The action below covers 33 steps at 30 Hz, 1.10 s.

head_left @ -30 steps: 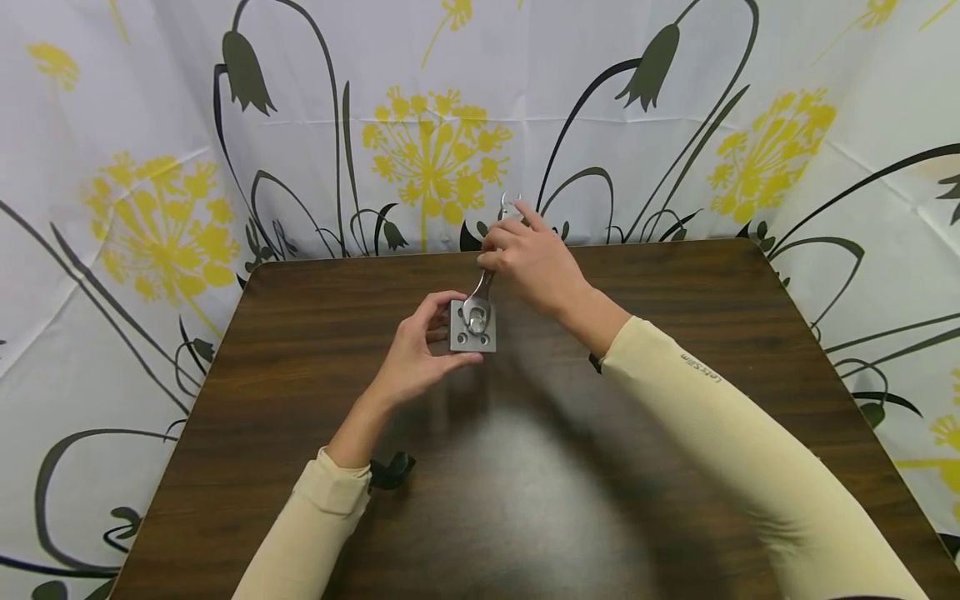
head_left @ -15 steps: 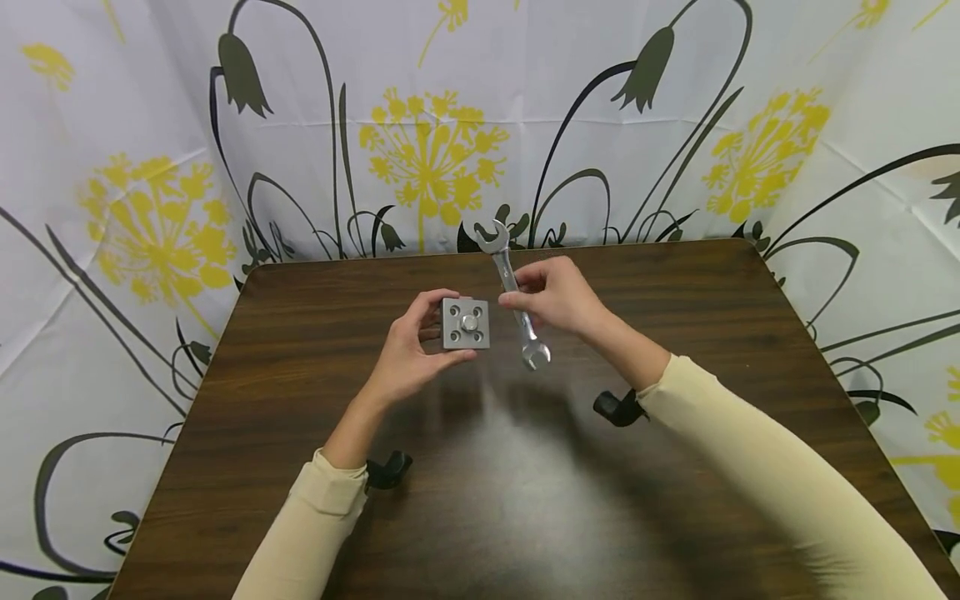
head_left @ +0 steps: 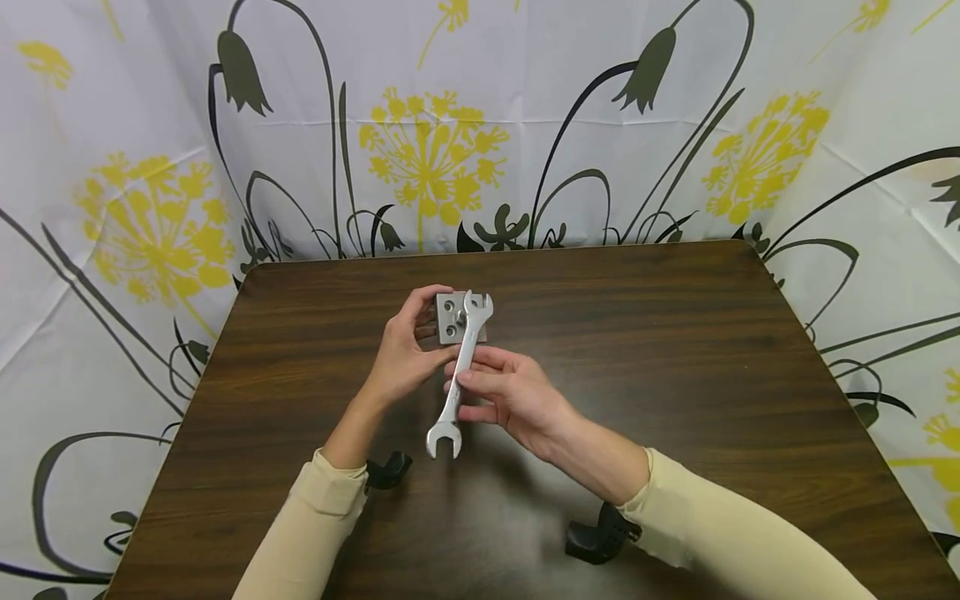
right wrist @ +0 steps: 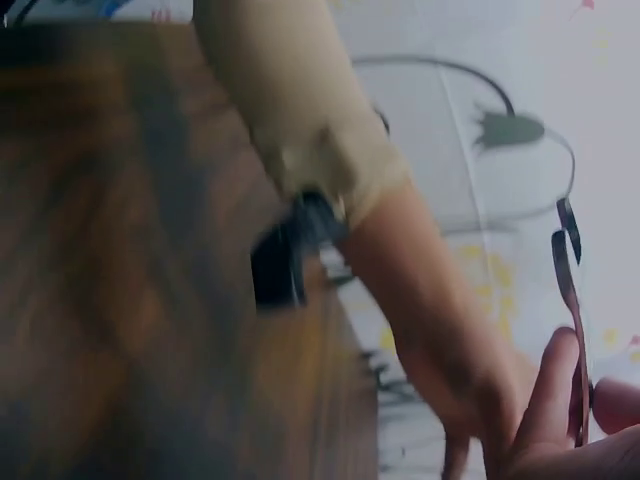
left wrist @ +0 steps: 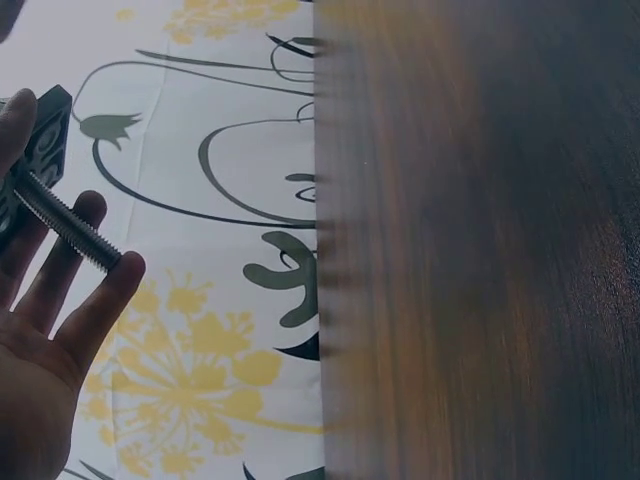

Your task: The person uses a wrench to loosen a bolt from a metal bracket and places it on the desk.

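Above the brown table [head_left: 660, 333], holds a metal block [head_left: 447, 319] in left grip [head_left: 402, 346], pinches a wrench [head_left: 467, 346] in right grip [head_left: 521, 400].

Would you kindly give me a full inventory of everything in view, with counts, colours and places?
metal block: 1, grey, held in the left hand
bolt: 1, silver-grey, through the metal block, its threaded end sticking out in the left wrist view
wrench: 1, silver, held in the right hand, one end in front of the metal block in the head view
table: 1, dark brown, below the hands
cloth: white with yellow and grey-green flowers, behind and beside the table; number of pieces unclear
wrist cameras: 2, black, one at each wrist
sleeves: 2, cream, one on each arm
left hand: 1, bare, gripping the metal block
right hand: 1, bare, gripping the wrench
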Available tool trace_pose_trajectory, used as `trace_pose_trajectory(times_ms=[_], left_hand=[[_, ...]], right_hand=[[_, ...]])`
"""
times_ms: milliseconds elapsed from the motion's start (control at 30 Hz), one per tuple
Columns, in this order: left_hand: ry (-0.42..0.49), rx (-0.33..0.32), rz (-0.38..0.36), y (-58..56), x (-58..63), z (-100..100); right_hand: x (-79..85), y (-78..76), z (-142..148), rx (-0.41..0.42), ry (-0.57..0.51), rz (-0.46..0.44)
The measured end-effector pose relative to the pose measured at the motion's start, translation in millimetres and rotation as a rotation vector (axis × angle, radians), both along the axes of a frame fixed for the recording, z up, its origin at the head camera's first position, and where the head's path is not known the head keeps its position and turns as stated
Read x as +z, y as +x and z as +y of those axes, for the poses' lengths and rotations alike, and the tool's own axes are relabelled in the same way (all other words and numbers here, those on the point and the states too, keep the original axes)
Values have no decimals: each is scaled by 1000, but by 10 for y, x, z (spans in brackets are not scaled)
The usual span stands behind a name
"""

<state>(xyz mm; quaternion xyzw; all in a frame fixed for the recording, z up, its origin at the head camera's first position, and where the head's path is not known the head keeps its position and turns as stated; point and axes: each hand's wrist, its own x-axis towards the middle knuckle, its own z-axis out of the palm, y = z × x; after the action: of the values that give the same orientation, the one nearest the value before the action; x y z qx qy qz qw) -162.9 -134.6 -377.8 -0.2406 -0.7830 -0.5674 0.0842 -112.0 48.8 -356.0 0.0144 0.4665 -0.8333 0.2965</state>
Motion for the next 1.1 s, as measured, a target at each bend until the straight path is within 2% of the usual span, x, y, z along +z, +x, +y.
trace_pose_trajectory(times_ms=[167,333,567,767,1000,1100], left_hand=[[22,3,4,1,1,5],[39,16,-14,8,-14,14],[41,35,-22,16,-37,26],[49,15,-24,19,-40,53],[51,14,-4,14,-44,98],[55,25,11,1,-82,107]], right_hand=[[-52,159,-171,-60,-60,-18],[-114,220,-294,-126,-60,-47],[-140,223,-402,-157,-96,-94],[-155,196,-469,-186,-145,-143],[-191,188,-563,-231,-186,-170],[-194,204,-587,-239,-190,-181]])
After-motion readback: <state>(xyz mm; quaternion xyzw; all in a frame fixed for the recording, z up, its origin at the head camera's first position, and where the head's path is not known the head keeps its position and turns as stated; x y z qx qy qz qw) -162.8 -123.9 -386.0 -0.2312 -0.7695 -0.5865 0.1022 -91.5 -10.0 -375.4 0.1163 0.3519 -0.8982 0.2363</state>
